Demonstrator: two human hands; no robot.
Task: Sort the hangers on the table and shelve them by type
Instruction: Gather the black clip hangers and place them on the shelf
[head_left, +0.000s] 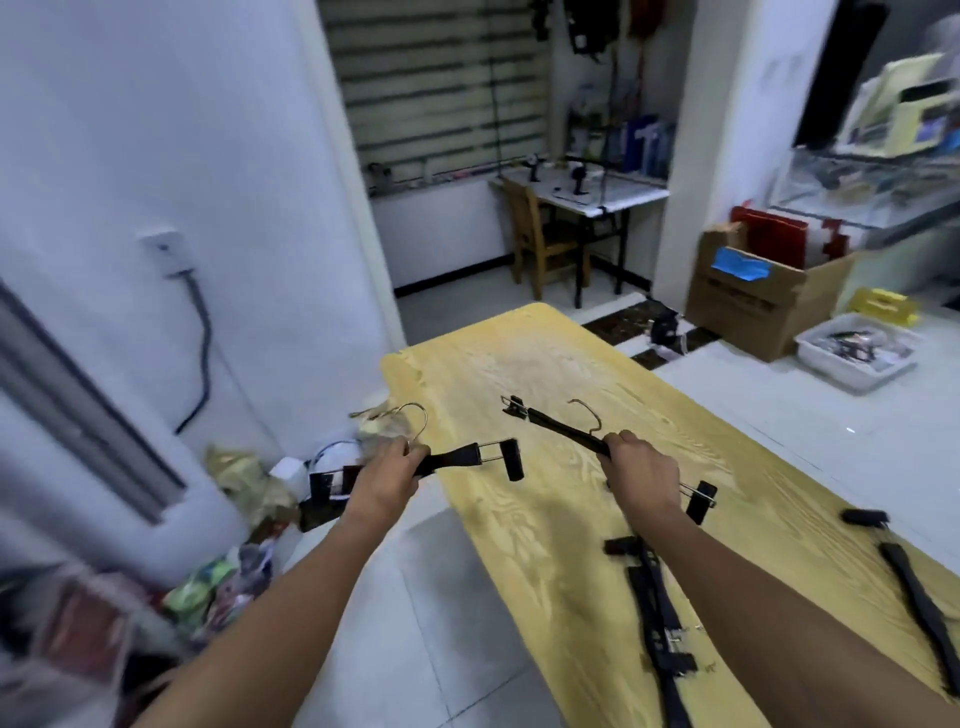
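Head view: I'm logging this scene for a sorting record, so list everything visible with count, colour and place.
Table: one, yellow wood-grain, centre.
Left clip hanger: one, black, held off the table's left edge.
Right clip hanger: one, black, held over the table.
Lying clip hangers: at least two, black, table's near end.
Cardboard box: one, brown, floor far right.
Bin: one, white, beside the box.
Chair: one, wooden, far room.
Bags: pile, mixed colours, floor left.
Left hand: one, gripping left clip hanger.
Right hand: one, gripping right clip hanger.

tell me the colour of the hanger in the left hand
The hanger is black with a metal hook; the head view shows it best.
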